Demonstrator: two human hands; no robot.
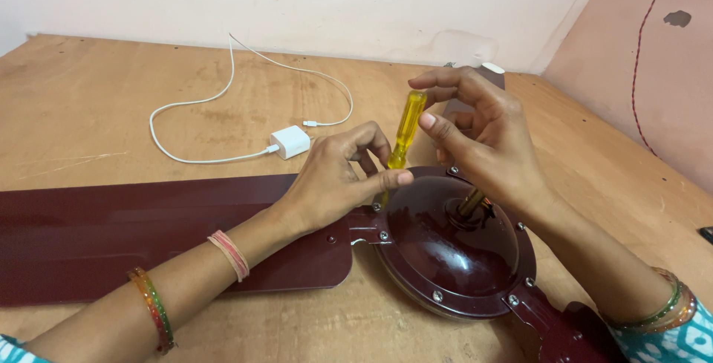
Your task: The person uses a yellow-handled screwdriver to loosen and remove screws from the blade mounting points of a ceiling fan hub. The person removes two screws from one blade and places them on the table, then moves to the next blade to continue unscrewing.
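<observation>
A dark maroon ceiling fan motor housing (438, 248) lies on a wooden table (96, 103), with a long maroon blade (134, 237) reaching left. My right hand (483, 136) grips the yellow handle of a screwdriver (407, 129), which stands nearly upright over the housing's left rim. My left hand (338, 177) pinches the screwdriver's lower shaft near the blade bracket (365, 226). The screwdriver tip is hidden behind my left fingers.
A white charger block (290, 141) with a looped white cable (186, 103) lies behind my left hand. A second blade bracket (549, 318) sticks out at the lower right. A pink wall with a red wire (642, 51) rises on the right.
</observation>
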